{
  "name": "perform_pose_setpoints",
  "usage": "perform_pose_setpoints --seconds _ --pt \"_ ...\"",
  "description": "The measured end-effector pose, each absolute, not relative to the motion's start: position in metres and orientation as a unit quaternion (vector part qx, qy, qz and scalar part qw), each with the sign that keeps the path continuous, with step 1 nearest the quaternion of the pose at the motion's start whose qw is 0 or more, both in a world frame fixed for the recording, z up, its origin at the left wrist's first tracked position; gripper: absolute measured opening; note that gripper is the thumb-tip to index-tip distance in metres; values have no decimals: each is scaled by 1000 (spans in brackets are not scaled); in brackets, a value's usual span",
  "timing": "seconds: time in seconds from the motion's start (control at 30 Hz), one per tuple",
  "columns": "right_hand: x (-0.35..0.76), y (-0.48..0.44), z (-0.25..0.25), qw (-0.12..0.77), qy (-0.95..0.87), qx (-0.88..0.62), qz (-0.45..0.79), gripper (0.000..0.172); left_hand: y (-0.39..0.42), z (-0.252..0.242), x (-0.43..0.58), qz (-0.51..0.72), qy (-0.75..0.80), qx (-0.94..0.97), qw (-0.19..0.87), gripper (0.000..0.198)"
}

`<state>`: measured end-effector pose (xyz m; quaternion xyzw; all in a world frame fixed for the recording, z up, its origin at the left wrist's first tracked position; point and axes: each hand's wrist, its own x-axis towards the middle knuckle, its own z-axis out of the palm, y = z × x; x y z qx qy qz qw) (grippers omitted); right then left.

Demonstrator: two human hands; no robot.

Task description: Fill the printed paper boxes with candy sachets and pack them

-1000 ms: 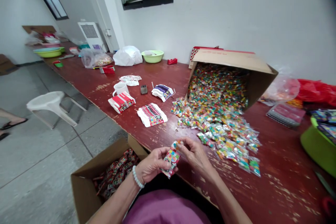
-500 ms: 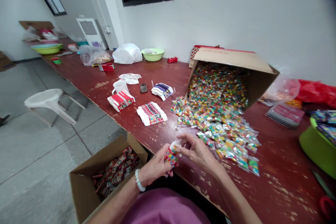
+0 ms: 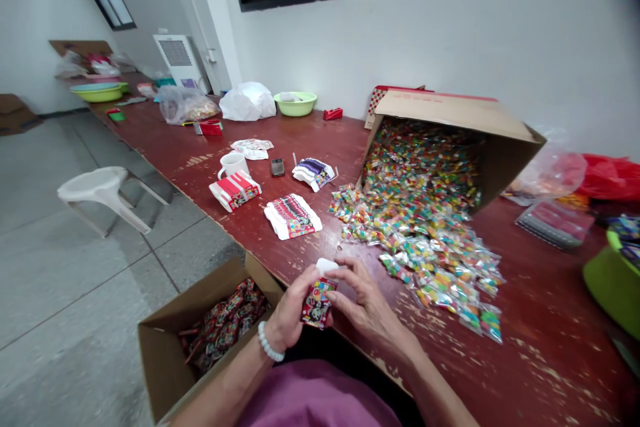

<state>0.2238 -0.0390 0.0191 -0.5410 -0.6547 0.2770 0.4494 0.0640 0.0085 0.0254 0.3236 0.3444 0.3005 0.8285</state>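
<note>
A small red printed candy box point(image 3: 317, 303) with a white flap standing up at its top is in my left hand point(image 3: 290, 317), whose fingers wrap round its side and back. My right hand point(image 3: 363, 300) has thumb and fingers on the box's right side and upper edge, by the flap. Whatever is inside the box is hidden. To the right, many clear packets of coloured candy point(image 3: 440, 267) spill over the table from a tipped cardboard carton point(image 3: 455, 110). Below left, an open cardboard box point(image 3: 160, 360) holds a heap of similar red printed boxes point(image 3: 225, 327).
Flat stacks of cartons point(image 3: 293, 217) lie ahead on the red table point(image 3: 210, 173), with a white mug point(image 3: 233, 164) and a phone point(image 3: 277, 167) behind. A green basin point(image 3: 610, 283) stands at right. A white plastic stool point(image 3: 97, 185) is on the floor.
The box has turned upright with its printed face toward me, and its flap shows more plainly. My right fingers have moved from the box's opening onto its side and edge. The view has shifted slightly.
</note>
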Motion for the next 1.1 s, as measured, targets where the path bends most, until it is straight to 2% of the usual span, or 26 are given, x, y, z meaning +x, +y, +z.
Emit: perform_pose_setpoints --seconds 0.1,0.2,0.27,0.4,0.57,0.63,0.8,0.93,1.1 --pt "215 -40 16 519 -565 -592 248 35 12 23 66 302 359 236 851 39" --pt "209 -40 9 546 -542 -585 257 19 13 21 66 315 364 194 855 33" --pt "205 -40 4 544 -560 -563 271 12 11 21 66 326 372 183 850 31" --pt "203 -40 5 530 -598 -544 256 11 7 23 68 354 399 212 819 29" --pt "206 -38 18 503 -649 -525 224 17 5 24 68 345 409 213 818 28" --pt "206 -36 21 502 -649 -515 247 19 6 21 66 328 405 207 828 30" --pt "203 -33 23 542 -513 -509 429 21 5 16 60 280 384 205 856 45" --pt "201 -33 18 554 -488 -540 404 27 2 16 58 331 383 244 827 46" --pt "208 -33 7 507 -545 -523 415 27 0 17 58 287 371 242 850 56"
